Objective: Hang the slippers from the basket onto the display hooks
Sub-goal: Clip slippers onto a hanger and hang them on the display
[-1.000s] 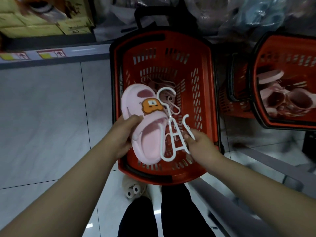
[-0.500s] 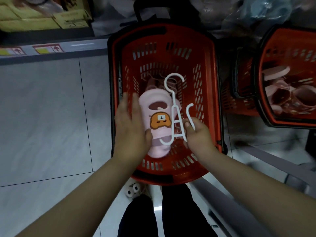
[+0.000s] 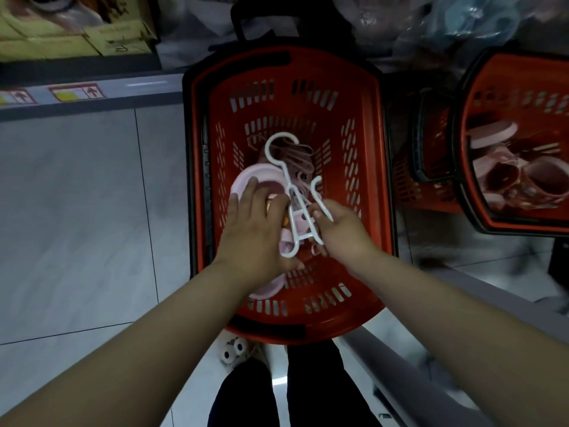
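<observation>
A red shopping basket (image 3: 363, 167) stands on the floor in front of me. Over it my left hand (image 3: 257, 232) holds a pink slipper (image 3: 246, 183) with an orange patch, its fingers laid over the top so most of the slipper is hidden. My right hand (image 3: 341, 232) pinches a white plastic slipper hanger (image 3: 297, 204) right beside the slipper, its hook pointing away from me. More pink slippers (image 3: 292, 155) lie at the bottom of the basket under the hanger.
A second red basket (image 3: 480, 97) holding pink slippers stands at the right. Cardboard boxes (image 3: 74, 26) sit on a low shelf at the far left, bagged goods (image 3: 446, 20) behind the baskets. Grey tiled floor (image 3: 77, 211) spreads to the left. My legs and a shoe are below.
My left hand turned the slipper and moved over its top, bringing it against the hanger. The right hand kept its pinch on the hanger and both sank lower into the basket.
</observation>
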`<state>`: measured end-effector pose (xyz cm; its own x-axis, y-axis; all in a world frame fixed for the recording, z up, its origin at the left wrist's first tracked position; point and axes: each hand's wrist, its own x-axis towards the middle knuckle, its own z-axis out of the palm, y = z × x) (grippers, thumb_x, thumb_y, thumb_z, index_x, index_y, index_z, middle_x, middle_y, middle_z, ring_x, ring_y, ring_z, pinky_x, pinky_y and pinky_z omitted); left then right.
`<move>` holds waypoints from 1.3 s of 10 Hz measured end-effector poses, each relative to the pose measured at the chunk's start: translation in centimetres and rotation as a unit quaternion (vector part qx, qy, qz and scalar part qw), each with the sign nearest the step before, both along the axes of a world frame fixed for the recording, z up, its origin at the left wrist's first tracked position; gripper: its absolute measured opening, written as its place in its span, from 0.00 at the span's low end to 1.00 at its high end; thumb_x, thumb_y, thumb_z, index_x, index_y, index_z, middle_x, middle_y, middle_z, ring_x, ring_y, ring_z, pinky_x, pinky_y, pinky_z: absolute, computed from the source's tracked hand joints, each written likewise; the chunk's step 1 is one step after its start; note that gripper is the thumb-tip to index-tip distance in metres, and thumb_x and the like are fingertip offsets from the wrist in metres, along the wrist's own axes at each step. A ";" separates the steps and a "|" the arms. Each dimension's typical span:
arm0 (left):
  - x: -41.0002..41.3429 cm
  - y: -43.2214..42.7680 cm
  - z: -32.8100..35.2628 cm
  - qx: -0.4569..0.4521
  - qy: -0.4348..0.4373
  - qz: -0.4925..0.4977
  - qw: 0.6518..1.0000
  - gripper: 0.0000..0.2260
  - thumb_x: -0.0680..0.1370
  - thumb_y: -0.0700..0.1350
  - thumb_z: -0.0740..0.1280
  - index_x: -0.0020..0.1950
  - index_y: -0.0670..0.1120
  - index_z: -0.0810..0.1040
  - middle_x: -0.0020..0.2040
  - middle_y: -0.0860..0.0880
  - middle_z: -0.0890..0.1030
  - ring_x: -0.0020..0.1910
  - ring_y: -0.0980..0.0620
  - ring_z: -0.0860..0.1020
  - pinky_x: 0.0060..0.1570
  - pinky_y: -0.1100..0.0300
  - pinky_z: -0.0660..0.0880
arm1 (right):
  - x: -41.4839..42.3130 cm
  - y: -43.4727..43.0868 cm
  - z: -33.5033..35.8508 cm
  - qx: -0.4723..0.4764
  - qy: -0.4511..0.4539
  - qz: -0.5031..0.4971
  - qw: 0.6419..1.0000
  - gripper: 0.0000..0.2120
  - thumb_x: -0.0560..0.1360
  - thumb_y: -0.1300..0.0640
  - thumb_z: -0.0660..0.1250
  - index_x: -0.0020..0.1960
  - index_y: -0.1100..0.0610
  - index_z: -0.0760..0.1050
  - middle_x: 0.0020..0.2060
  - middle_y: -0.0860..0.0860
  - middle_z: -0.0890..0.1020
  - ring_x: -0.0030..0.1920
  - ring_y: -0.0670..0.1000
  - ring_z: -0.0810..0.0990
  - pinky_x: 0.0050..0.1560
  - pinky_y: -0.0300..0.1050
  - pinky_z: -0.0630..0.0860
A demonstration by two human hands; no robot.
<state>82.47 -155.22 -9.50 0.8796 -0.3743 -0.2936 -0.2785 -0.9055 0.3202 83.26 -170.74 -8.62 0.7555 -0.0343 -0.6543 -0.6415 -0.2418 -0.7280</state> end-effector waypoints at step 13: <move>0.2 0.1 -7.5 0.159 -0.050 -0.008 0.986 0.40 0.52 0.55 0.78 0.65 0.51 0.76 0.52 0.44 0.77 0.49 0.44 0.76 0.49 0.50 0.61 | -3.4 3.6 -17.8 -0.181 0.059 0.025 0.981 0.05 0.76 0.65 0.64 0.42 0.61 0.70 0.52 0.58 0.78 0.55 0.53 0.76 0.44 0.32 0.67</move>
<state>82.69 -155.15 -17.00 0.9047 -0.2912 -0.3109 -0.3091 -0.9510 -0.0087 79.88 -167.15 -26.43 0.6819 -0.2461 -0.6888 -0.6971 -0.5038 -0.5101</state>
